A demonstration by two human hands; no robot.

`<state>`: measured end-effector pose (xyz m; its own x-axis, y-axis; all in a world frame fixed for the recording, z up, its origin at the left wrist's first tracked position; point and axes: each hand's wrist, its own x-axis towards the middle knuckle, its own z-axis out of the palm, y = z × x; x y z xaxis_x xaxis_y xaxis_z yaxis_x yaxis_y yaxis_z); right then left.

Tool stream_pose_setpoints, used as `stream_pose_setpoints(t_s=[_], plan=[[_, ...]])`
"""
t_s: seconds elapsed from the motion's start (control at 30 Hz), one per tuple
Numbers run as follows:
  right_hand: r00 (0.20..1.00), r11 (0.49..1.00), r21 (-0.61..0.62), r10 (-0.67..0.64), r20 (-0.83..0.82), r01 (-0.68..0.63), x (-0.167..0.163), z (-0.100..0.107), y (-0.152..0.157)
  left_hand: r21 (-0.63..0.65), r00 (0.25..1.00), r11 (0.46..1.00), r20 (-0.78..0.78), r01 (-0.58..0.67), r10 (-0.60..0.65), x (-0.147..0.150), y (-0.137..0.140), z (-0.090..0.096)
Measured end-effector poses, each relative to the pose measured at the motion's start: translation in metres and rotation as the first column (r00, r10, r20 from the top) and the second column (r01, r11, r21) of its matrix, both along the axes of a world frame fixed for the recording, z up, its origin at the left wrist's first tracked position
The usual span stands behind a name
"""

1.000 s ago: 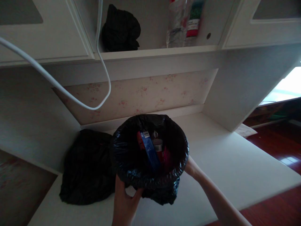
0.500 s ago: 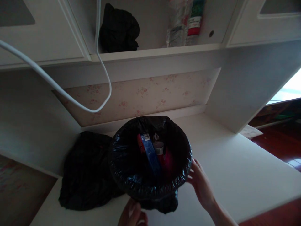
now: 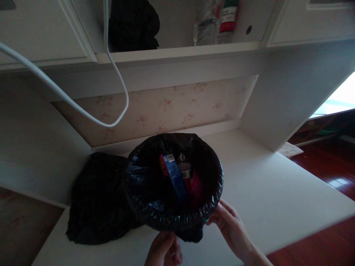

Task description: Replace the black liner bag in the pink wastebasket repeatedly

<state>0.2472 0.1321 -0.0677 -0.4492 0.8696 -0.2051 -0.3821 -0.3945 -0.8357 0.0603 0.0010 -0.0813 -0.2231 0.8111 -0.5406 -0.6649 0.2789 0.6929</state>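
A round bin lined with a black bin bag stands on the white desktop, the bag folded over its rim. Inside it lie a blue-and-red box, a can and something pink, dim in shadow. My left hand is closed at the near side below the rim, thumb and fingers pinching the bag there. At the right side, my right hand has its fingers curled against the bag under the rim; the fingertips are partly hidden. A loose flap of bag hangs between the hands.
A crumpled black bag lies left of the bin. Overhead, a shelf holds another black bundle and bottles. A white cable hangs in front at upper left. The desktop ends at the right above a reddish floor.
My right hand has slid down and nearer along the bin's side, its fingers now curled in. My left hand has moved slightly right beneath the rim. The view has shifted a little.
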Motion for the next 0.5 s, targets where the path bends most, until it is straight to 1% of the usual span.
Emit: stream_pose_setpoints(t_s=[0.1,0.2,0.3,0.37,0.43,0.5], plan=[[0.990,0.996,0.081,-0.052,0.131,0.041,-0.001,-0.013,0.006,-0.009,0.996,1.000,-0.094,0.007,-0.008,0.000,0.002,-0.008],[0.974,0.987,0.145,-0.098,0.206,0.069,-0.001,-0.028,0.014,-0.028,0.969,1.000,-0.246,0.012,-0.018,-0.002,0.003,-0.016],[0.963,0.978,0.168,-0.156,0.219,0.120,0.005,-0.042,0.021,-0.067,0.915,0.998,-0.402,0.014,-0.040,-0.010,0.003,-0.018],[0.958,0.972,0.176,-0.192,0.211,0.156,0.009,-0.050,0.023,-0.106,0.873,0.994,-0.480,0.033,-0.080,-0.015,0.001,-0.018],[0.951,0.969,0.188,-0.202,0.236,0.159,0.009,-0.057,0.024,-0.158,0.829,0.985,-0.542,0.063,-0.140,-0.019,0.000,-0.016],[0.942,0.972,0.194,-0.184,0.281,0.132,0.006,-0.062,0.024,-0.218,0.784,0.971,-0.586,0.093,-0.207,-0.018,0.001,-0.014]])
